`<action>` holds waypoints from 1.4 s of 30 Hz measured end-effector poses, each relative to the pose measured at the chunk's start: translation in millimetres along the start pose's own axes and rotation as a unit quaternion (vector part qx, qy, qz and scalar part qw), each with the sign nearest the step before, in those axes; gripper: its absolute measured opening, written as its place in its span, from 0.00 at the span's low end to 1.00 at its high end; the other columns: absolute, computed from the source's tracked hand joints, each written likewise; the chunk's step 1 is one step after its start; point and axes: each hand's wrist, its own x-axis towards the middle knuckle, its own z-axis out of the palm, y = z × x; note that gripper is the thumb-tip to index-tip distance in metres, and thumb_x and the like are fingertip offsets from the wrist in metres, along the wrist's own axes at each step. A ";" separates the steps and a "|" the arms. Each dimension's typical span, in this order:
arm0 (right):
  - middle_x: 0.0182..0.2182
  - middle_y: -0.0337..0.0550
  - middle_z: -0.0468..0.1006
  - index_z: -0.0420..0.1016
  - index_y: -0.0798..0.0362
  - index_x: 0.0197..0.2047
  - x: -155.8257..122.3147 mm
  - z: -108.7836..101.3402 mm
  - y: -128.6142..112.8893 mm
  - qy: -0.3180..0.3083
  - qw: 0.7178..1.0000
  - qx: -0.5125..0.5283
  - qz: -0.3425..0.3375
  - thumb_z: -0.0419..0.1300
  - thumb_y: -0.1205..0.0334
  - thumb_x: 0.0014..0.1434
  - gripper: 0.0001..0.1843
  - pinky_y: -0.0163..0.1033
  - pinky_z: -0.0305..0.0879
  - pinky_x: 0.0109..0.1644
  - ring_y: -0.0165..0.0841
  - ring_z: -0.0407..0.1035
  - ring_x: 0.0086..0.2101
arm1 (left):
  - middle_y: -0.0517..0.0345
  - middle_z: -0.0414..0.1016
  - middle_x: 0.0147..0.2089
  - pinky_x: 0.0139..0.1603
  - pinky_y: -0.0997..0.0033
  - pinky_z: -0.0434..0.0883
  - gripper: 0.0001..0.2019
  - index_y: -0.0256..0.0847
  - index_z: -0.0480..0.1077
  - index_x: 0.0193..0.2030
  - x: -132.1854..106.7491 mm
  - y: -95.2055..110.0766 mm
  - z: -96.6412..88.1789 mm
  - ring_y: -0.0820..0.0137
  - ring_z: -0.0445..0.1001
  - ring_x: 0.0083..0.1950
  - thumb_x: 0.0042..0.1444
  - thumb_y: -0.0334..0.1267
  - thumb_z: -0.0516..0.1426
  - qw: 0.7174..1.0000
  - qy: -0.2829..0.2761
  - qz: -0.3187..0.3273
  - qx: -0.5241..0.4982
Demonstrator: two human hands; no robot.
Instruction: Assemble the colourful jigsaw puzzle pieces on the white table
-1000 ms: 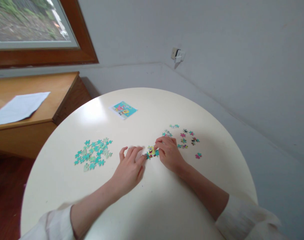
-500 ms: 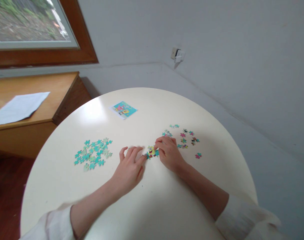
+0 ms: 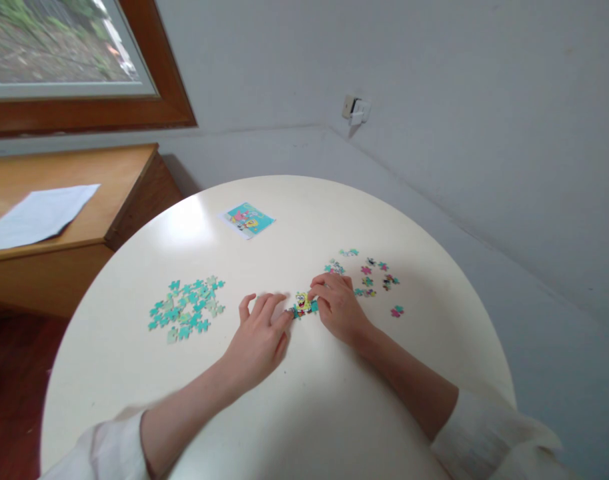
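Note:
A small joined section of jigsaw puzzle (image 3: 303, 304), with a yellow cartoon face on teal, lies flat between my hands. My left hand (image 3: 261, 333) rests on the table with its fingers apart, the index fingertip touching the section's left end. At the right end, my right hand (image 3: 341, 308) has thumb and fingers curled together on a puzzle piece at the section's edge; the fingers hide most of that piece. Loose teal and pale green puzzle pieces (image 3: 187, 308) are spread left of my left hand. More mixed-colour puzzle pieces (image 3: 367, 282) lie beyond and right of my right hand.
The round white table (image 3: 314, 220) carries a picture card (image 3: 249, 220) with the cartoon figures, towards the back. To the left stands a wooden cabinet (image 3: 129, 173) with white paper (image 3: 41, 213) on it. A wall socket with a plug (image 3: 357, 110) is behind.

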 end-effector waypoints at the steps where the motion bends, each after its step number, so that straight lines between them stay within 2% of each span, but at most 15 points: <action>1: 0.31 0.40 0.73 0.71 0.52 0.26 -0.1 0.3 0.2 -0.001 1.000 0.001 0.002 0.49 0.81 0.48 0.16 0.41 0.51 0.46 0.32 0.64 0.36 | 0.46 0.67 0.53 0.55 0.49 0.53 0.12 0.40 0.69 0.42 0.0 0.0 0.1 0.59 0.63 0.54 0.53 0.27 0.50 1.000 0.002 0.000 0.000; 42: 0.31 0.40 0.72 0.70 0.52 0.24 -1.0 2.3 -0.1 0.001 1.000 0.026 -0.011 0.48 0.80 0.49 0.16 0.42 0.51 0.48 0.31 0.64 0.36 | 0.46 0.68 0.52 0.55 0.48 0.53 0.10 0.39 0.70 0.38 -0.2 -0.9 1.0 0.60 0.64 0.53 0.54 0.28 0.50 1.000 0.013 0.012 -0.004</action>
